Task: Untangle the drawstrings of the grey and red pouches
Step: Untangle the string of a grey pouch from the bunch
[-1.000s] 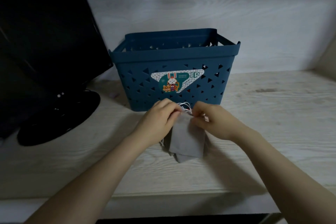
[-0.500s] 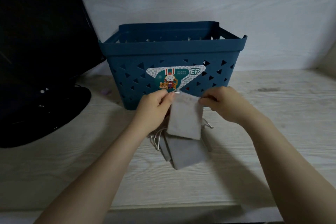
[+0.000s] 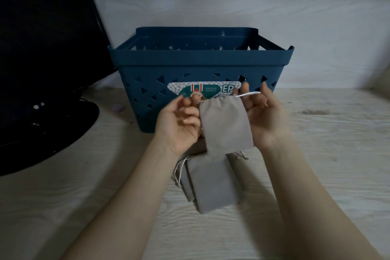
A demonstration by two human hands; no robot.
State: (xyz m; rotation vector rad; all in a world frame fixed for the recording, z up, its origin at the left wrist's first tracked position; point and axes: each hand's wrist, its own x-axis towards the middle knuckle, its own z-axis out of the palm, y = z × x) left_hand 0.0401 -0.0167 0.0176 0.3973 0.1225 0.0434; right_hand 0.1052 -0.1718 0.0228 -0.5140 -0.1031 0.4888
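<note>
I hold one grey pouch (image 3: 225, 124) up in front of the basket, its mouth at the top. My left hand (image 3: 179, 124) pinches the pouch's top left corner. My right hand (image 3: 263, 118) grips the white drawstring (image 3: 249, 94) at the top right, pulled out sideways. Below, a stack of grey pouches (image 3: 213, 186) lies flat on the table, with loose drawstring ends (image 3: 179, 171) at its left and a knotted end (image 3: 241, 155) at its right. No red pouch shows in this view.
A dark blue plastic basket (image 3: 190, 63) with triangular holes and a sticker stands just behind my hands. A black monitor and its round stand (image 3: 52, 124) fill the left. The pale wooden table (image 3: 327, 154) stretches to the right, with a wall behind.
Both hands have lifted one grey pouch off the stack and raised it. My right hand has drawn the white drawstring out to the right.
</note>
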